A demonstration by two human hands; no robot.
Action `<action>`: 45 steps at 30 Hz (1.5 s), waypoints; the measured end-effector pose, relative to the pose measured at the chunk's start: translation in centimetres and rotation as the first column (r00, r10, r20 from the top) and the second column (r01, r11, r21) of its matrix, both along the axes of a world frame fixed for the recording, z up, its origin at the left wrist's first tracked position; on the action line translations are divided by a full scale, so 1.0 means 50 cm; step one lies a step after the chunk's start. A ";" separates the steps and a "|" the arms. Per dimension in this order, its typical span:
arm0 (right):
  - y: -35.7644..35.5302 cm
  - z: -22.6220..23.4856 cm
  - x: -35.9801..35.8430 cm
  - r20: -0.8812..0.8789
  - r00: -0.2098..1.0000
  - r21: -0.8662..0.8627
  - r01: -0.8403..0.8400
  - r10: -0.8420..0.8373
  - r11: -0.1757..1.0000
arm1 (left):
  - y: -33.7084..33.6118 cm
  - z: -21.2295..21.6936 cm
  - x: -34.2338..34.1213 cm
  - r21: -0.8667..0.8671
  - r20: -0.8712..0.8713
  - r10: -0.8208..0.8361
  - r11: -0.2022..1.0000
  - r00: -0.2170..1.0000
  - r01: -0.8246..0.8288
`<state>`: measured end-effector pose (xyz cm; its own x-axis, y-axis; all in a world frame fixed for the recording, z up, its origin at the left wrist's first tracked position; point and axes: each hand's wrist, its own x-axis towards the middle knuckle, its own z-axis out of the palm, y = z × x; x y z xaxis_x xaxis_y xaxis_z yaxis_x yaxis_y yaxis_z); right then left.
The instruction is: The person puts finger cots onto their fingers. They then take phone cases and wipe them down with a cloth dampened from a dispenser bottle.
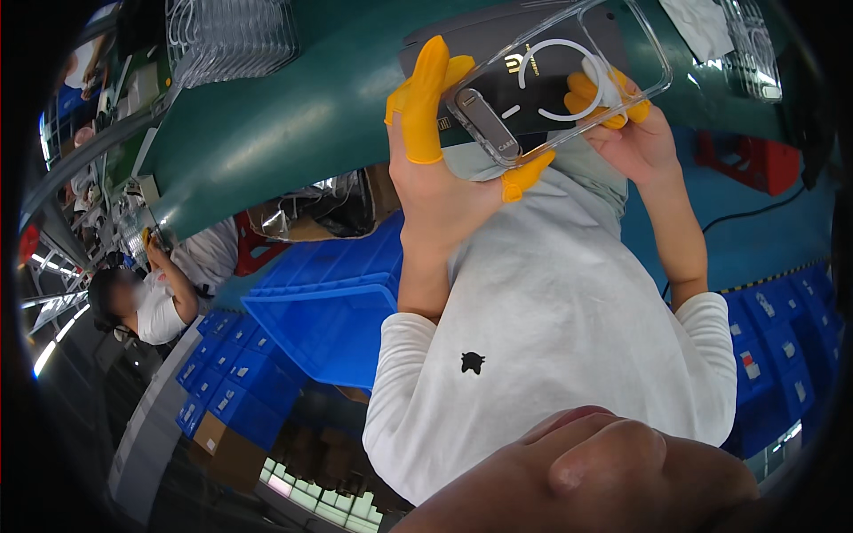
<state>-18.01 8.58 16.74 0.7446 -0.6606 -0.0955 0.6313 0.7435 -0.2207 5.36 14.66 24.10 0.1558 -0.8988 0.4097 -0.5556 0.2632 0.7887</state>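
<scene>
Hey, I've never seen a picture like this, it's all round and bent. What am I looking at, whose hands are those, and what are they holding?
This is one view from a wide fisheye camera worn on a person's head, looking down; that bends straight edges. The two hands are the wearer's own. The left hand and right hand, with yellow rubber tips on the fingers, hold a clear phone case between them over a green table. Blue plastic bins stand below. Another person works at the left.
</scene>
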 end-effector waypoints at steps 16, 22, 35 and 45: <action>-0.010 0.022 -0.046 -0.282 0.919 -0.193 0.228 -0.277 0.954 | 0.035 -0.003 0.040 -0.023 0.036 0.032 0.999 0.999 -0.031; 0.040 0.018 -0.045 -0.488 0.828 -0.257 0.165 -0.275 0.952 | 0.039 -0.013 0.045 -0.016 0.036 0.013 1.000 0.999 -0.012; 0.084 0.012 0.007 -0.616 0.787 -0.166 -0.164 0.027 0.972 | 0.074 -0.013 0.026 0.036 -0.075 0.045 0.998 0.996 -0.043; 0.055 -0.009 -0.057 -0.301 0.927 -0.228 0.160 -0.225 0.961 | 0.088 -0.038 0.023 0.068 -0.118 -0.055 0.996 0.992 0.063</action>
<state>-20.88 11.34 16.28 0.5519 -0.8179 -0.1623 0.6283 0.5359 -0.5639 6.50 19.05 22.21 0.1442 -0.9341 0.3265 -0.4447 0.2336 0.8647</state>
